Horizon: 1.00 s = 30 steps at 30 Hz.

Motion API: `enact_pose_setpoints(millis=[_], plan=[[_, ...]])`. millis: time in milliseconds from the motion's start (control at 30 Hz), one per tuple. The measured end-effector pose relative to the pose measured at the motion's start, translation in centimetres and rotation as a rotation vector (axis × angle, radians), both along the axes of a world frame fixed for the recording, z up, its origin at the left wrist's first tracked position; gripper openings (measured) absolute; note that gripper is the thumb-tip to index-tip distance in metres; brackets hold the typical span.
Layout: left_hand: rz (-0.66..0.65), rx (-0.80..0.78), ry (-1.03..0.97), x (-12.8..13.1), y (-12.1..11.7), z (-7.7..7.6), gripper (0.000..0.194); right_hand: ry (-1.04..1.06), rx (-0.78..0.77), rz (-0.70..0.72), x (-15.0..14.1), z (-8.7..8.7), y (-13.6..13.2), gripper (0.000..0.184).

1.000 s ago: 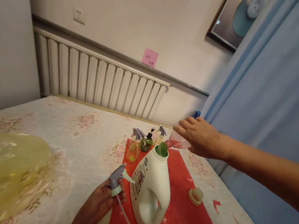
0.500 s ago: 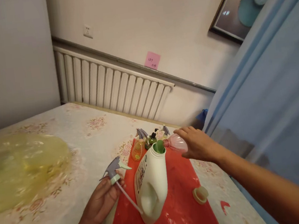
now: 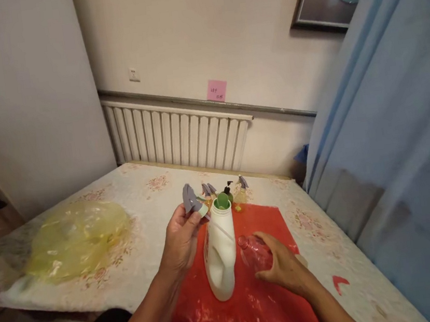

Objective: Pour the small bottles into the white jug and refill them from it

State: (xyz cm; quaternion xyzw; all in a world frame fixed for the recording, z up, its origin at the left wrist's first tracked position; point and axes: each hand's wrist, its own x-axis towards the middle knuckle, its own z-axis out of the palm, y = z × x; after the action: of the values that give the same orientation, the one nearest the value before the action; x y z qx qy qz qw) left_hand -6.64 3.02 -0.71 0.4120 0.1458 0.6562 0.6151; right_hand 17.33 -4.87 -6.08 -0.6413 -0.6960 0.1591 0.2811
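My left hand (image 3: 181, 238) grips a grey-and-pale-green spray trigger head (image 3: 193, 201), its thin tube slanting down across the front of the white jug. My right hand (image 3: 280, 262) is wrapped round a clear pinkish bottle (image 3: 255, 251), its open neck tilted toward the jug but apart from it. Between my hands the white jug (image 3: 222, 257) stands upright, with a green funnel-like piece (image 3: 222, 200) in its mouth. Behind it are more spray bottles (image 3: 241, 193) and a black pump-top bottle (image 3: 228, 190).
A red plastic sheet (image 3: 264, 223) lies under the jug on the flowered tablecloth (image 3: 142, 206). To the left rests a yellow transparent plastic bag (image 3: 79, 240). A pale cap (image 3: 301, 260) is partly hidden by my right hand. A red scrap (image 3: 340, 284) lies right, near a blue curtain (image 3: 387, 160).
My right hand has drawn the bottle down from the jug's mouth toward me. My left hand has raised the spray head beside the jug's neck. The view has levelled.
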Motion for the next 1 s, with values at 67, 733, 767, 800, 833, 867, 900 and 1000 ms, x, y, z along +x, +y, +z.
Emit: enact_pose_setpoints(millis=[67, 733, 767, 800, 833, 867, 900, 1000], plan=[[-0.023, -0.003, 0.027, 0.7, -0.3, 0.1, 0.021, 0.01, 0.011, 0.004, 0.0, -0.3, -0.7, 0.08], [-0.2, 0.029, 0.598, 6.7, -3.5, -3.8, 0.024, 0.454, 0.081, 0.043, -1.0, -1.3, -1.3, 0.082], [-0.168, 0.068, 0.636, 6.6, -3.6, -3.8, 0.024, 0.479, 0.072, 0.038, -1.0, -1.5, -1.3, 0.082], [-0.125, 0.111, 0.674, 6.6, -3.7, -3.8, 0.024, 0.507, 0.064, 0.037, -1.0, -1.8, -1.3, 0.082], [-0.082, 0.15, 0.709, 6.6, -3.8, -3.9, 0.024, 0.531, 0.057, 0.038, -1.0, -1.9, -1.4, 0.082], [-0.049, 0.176, 0.737, 6.6, -3.9, -4.0, 0.024, 0.55, 0.052, 0.039, -1.0, -2.1, -1.4, 0.082], [-0.033, 0.188, 0.756, 6.7, -3.9, -4.1, 0.025, 0.563, 0.05, 0.033, -1.0, -2.2, -1.4, 0.083], [-0.074, 0.169, 0.78, 7.0, -3.7, -4.5, 0.026, 0.568, 0.051, 0.003, -0.8, -2.2, -1.5, 0.083]])
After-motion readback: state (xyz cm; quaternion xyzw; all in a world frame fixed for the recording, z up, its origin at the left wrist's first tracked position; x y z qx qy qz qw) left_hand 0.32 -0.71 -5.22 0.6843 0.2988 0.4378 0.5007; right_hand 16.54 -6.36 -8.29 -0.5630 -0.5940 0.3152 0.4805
